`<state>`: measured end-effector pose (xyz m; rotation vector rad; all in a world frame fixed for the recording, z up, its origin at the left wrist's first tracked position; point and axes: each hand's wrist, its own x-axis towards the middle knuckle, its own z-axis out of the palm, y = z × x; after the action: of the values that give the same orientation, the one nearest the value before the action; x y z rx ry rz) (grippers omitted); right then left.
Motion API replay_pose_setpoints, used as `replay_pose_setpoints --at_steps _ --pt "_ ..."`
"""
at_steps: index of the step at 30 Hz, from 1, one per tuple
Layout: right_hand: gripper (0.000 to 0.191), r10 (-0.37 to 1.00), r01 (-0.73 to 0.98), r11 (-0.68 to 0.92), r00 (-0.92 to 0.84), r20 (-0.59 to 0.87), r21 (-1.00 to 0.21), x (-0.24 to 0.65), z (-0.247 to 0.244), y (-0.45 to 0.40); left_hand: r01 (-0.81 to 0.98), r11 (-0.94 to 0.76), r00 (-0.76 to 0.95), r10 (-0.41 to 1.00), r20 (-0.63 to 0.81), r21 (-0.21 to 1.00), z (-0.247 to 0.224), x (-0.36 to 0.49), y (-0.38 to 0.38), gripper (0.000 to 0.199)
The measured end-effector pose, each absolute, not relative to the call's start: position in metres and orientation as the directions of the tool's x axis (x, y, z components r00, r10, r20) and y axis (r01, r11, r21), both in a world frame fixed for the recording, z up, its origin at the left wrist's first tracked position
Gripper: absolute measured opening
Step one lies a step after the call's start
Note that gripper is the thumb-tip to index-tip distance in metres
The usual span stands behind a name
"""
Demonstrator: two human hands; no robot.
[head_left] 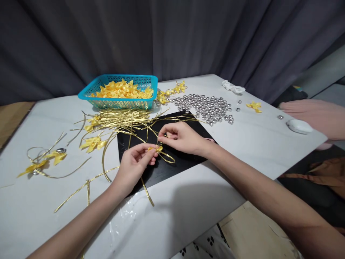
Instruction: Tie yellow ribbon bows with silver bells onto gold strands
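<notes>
Over the black mat (167, 172), my left hand (137, 162) pinches a small yellow ribbon bow (155, 148) between thumb and fingers. A loop of gold cord (168, 157) sticks out from the bow to the right. My right hand (180, 136) is just above and to the right, its thumb and forefinger closed on a thin gold strand that rises from the bow. Loose gold cords (121, 119) lie in a heap behind my left hand. More yellow bows (93, 144) rest on the table to the left, some with cord and silver beads.
A blue basket (118, 104) heaped with yellow bows stands at the back. Many silver beads (207, 108) are spread right of it. A white tissue (233, 87), a lone yellow bow (254, 106) and a white computer mouse (299, 126) lie at the right, near another person's arm (312, 117).
</notes>
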<state>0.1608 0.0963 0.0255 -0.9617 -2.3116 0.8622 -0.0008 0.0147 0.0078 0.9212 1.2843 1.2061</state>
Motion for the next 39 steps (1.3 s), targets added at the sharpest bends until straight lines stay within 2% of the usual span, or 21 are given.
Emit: replay_pose_setpoints --at_steps 6,10,14,17,21,26,33,39 --pt "0.013 0.738 0.447 0.606 -0.626 0.253 -0.658 0.161 0.030 0.089 -0.183 0.160 -0.152 0.970 -0.189 0.970 0.007 -0.002 0.015 0.025" --pt "0.015 0.730 0.419 0.622 -0.615 0.297 -0.661 0.163 0.031 0.088 -0.156 0.166 -0.146 0.971 -0.189 0.974 0.007 -0.002 0.015 0.026" --pt "0.013 0.648 0.361 0.686 -0.699 0.304 -0.632 0.167 0.036 0.088 -0.155 0.166 -0.155 0.969 -0.190 0.974 0.006 -0.002 0.016 0.027" --pt "0.010 0.587 0.352 0.721 -0.769 0.256 -0.596 0.171 0.045 0.088 -0.178 0.155 -0.170 0.968 -0.185 0.972 0.005 -0.003 0.016 0.026" --pt "0.010 0.561 0.435 0.754 -0.817 0.137 -0.492 0.175 0.052 0.088 -0.191 0.153 -0.165 0.969 -0.185 0.970 0.005 -0.003 0.016 0.023" --pt "0.016 0.518 0.439 0.815 -0.845 0.135 -0.378 0.177 0.052 0.089 -0.203 0.154 -0.160 0.969 -0.188 0.967 0.006 -0.003 0.016 0.022" --pt "0.019 0.464 0.390 0.811 -0.883 0.072 -0.436 0.174 0.053 0.086 -0.225 0.143 -0.178 0.966 -0.185 0.964 0.004 -0.005 0.015 0.023" --pt "0.023 0.458 0.424 0.817 -0.889 -0.007 -0.390 0.164 0.053 0.072 -0.242 0.121 -0.235 0.955 -0.180 0.963 0.005 -0.003 0.015 0.022"
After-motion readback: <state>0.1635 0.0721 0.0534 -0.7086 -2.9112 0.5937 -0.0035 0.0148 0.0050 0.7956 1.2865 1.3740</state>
